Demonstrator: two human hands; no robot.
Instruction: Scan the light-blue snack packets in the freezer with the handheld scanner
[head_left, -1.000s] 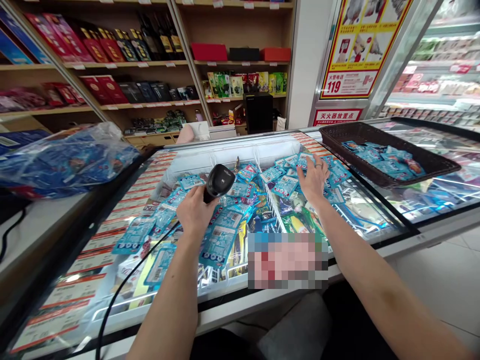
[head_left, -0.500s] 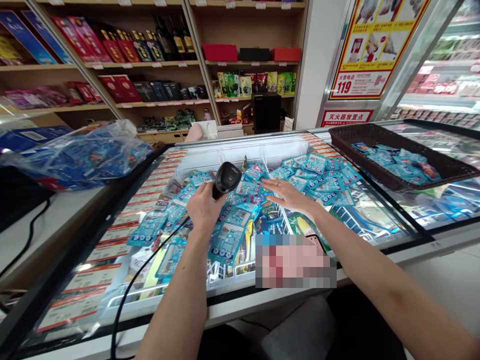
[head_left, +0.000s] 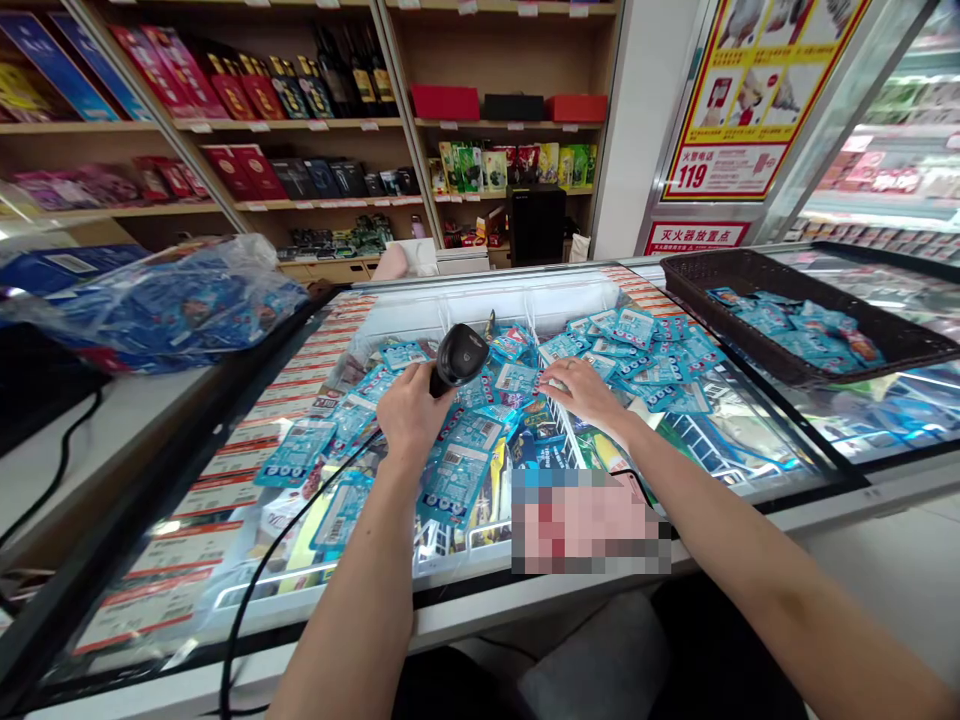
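My left hand [head_left: 409, 412] is wrapped round the handle of a black barcode scanner [head_left: 461, 352], its head raised over the loose packets. A black cable [head_left: 289, 530] runs from it down along my left forearm. My right hand [head_left: 583, 388] has its fingers bent in, the tips at the right edge of a small blue packet [head_left: 516, 381]; they seem to pinch it. More blue packets lie spread on the glass freezer top, some at the left [head_left: 457, 475] and a heap at the right [head_left: 637, 350]. A packet with a red and yellow print [head_left: 511, 342] lies beyond the scanner.
A dark woven basket [head_left: 750, 360] holding blue packets stands at the right. On the left counter lies a clear plastic bag [head_left: 180, 300] full of blue packets. A blurred-out phone-like object [head_left: 592, 525] rests at the freezer's front edge [head_left: 465, 615]. Stocked shelves [head_left: 285, 125] stand behind.
My right hand's fingers have gone from stretched out to bent in. The small blue packet by them has shifted slightly right. The scanner stays in my left hand, moved slightly right.
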